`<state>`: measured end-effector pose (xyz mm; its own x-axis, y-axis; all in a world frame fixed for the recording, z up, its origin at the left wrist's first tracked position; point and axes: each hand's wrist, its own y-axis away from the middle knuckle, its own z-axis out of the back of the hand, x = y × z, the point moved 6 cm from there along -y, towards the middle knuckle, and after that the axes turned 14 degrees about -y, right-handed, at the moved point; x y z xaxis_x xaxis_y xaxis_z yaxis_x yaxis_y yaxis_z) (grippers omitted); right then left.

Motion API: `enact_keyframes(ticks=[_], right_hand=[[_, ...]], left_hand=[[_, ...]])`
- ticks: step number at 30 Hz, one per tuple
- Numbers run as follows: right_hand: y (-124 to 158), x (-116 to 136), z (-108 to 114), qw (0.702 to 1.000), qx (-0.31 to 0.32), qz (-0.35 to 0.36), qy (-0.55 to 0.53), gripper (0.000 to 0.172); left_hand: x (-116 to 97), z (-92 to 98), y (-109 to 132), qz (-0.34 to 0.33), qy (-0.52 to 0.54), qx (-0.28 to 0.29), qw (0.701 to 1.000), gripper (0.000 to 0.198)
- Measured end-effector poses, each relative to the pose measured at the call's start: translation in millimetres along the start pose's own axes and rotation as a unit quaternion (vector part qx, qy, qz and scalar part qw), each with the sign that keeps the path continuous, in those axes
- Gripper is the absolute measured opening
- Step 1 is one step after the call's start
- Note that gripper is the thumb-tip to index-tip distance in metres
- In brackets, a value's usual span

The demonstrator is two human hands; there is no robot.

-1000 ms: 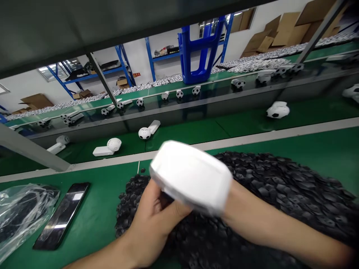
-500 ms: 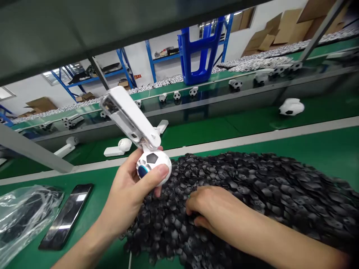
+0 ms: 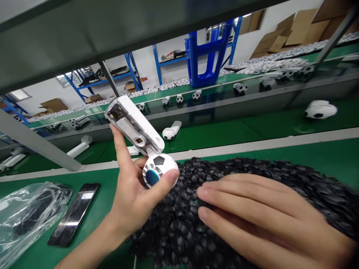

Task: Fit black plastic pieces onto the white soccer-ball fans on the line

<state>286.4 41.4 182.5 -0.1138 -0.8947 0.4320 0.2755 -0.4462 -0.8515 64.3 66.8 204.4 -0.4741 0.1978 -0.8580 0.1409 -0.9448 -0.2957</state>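
Observation:
My left hand (image 3: 131, 186) holds a white device with a soccer-ball end (image 3: 165, 164) between thumb and fingers. A black pentagon and a round blue part show on the ball, and the long arm (image 3: 134, 125) slants up to the left, its inner parts visible. Over the heap of small black pieces (image 3: 179, 228) is my right hand (image 3: 252, 213), its thumb and fingertips pinching a black piece (image 3: 204, 203).
A black phone (image 3: 74, 215) and a clear plastic bag (image 3: 30, 213) lie at the left. Beyond the pale ledge (image 3: 238, 145), white ball devices (image 3: 169, 133) sit on a green belt. A blue stool (image 3: 207, 59) stands further back, under an overhead panel (image 3: 112, 33).
My right hand has lifted from the heap toward the camera, with a black piece at its fingertips. My left index finger has stretched along the device's arm. Devices on the belt have shifted right.

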Motion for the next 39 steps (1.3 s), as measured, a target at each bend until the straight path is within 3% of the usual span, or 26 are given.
enact_keyframes(ticks=[3,6,8,11,14,16,18,20,22,24,26,29,34,39], right_hand=[[8,13,-1,0.997,-0.019,0.023,0.07,0.025],[8,13,-1,0.995,0.016,0.048,0.082,0.026],[6,13,0,0.988,0.071,0.091,0.1,0.027],[-2,10,6,0.978,0.126,0.119,0.118,0.028],[-12,7,9,0.975,0.15,0.118,0.115,0.034],[-18,8,7,0.976,0.154,0.123,0.092,0.03],[-24,6,5,0.987,0.131,0.089,0.018,0.025],[-28,-4,4,0.993,0.073,-0.019,-0.091,0.018],[-25,-18,-1,0.965,0.016,-0.172,-0.196,0.016],[-15,-31,-9,0.908,-0.029,-0.309,-0.283,0.023],[-6,-37,-18,0.848,-0.044,-0.39,-0.357,0.033],[3,-42,-24,0.797,-0.062,-0.43,-0.42,0.043],[9,-49,-33,0.761,-0.032,-0.455,-0.462,0.065],[-2,-40,-38,0.744,0.009,-0.442,-0.501,0.04]], left_hand=[[-3,-4.4,5,-0.046,-0.021,0.035,0.998,0.131],[-4,-11.5,8,-0.076,-0.013,0.105,0.991,0.052],[-1,-14.9,10,-0.076,0.015,0.137,0.988,0.02],[1,-18.4,12,-0.072,0.065,0.161,0.982,0.021],[3,-20.7,15,-0.077,0.08,0.177,0.978,0.024],[3,-21.5,16,-0.087,0.068,0.181,0.977,0.024],[4,-22.6,17,-0.108,0.047,0.182,0.976,0.027],[4,-24.4,18,-0.145,0.036,0.187,0.971,0.034],[5,-27.3,20,-0.175,0.031,0.199,0.964,0.04],[7,-30.1,21,-0.18,0.023,0.209,0.961,0.043],[9,-32.2,22,-0.171,0.012,0.216,0.961,0.045],[9,-35.7,22,-0.163,0.018,0.226,0.96,0.046],[12,-40.9,25,-0.139,0.048,0.216,0.965,0.04],[15,-44.9,29,-0.128,0.045,0.22,0.966,0.036]])
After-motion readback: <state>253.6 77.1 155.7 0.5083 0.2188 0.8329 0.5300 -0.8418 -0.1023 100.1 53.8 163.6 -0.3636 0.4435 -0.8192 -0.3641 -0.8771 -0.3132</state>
